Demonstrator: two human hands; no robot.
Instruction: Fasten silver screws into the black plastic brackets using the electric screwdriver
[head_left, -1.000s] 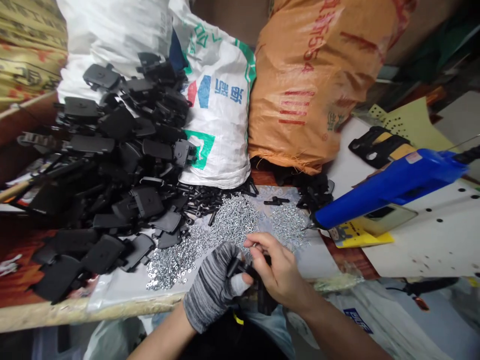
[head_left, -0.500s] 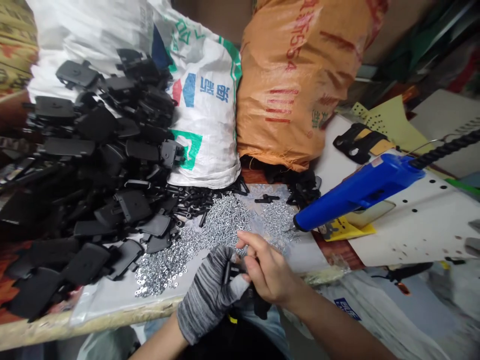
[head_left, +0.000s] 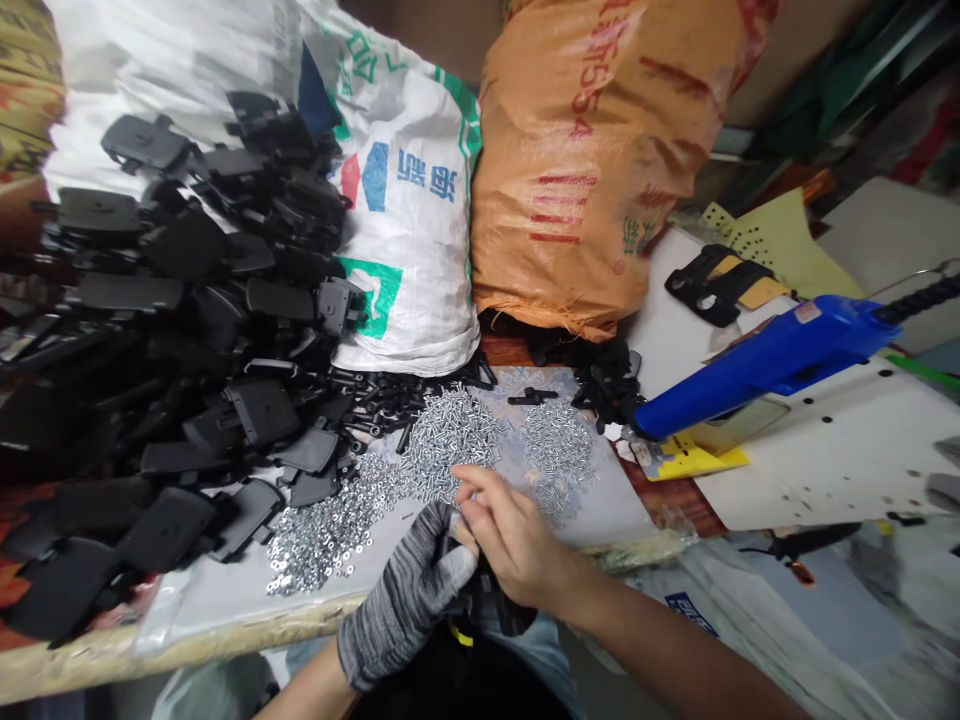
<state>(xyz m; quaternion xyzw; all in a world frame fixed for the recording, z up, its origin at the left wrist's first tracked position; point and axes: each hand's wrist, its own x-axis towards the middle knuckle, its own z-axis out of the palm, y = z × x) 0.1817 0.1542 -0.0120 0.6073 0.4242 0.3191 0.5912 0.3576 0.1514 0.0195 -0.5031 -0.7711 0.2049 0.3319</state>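
Left hand [head_left: 401, 595] and right hand [head_left: 517, 545] partly hide the gripped black part [head_left: 512, 607]; beyond it, the orange sack [head_left: 585, 170] is cropped.

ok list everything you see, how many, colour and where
white sack: at least one, white, back middle
orange sack: one, orange, right of it
yellow sack: one, yellow, back left edge
plastic pieces: many, black, mostly left
screw piles: two, silver, middle
nuts: many, silver, left of screws
sheet: one, pale, under these
table: one, red-brown, under the sheet
power tool: one, blue, right
holed board: one, white, right
packet: one, yellow, below power tool
left grip: one, grey glove, holding a black part, front
right grip: one, bare, beside the left
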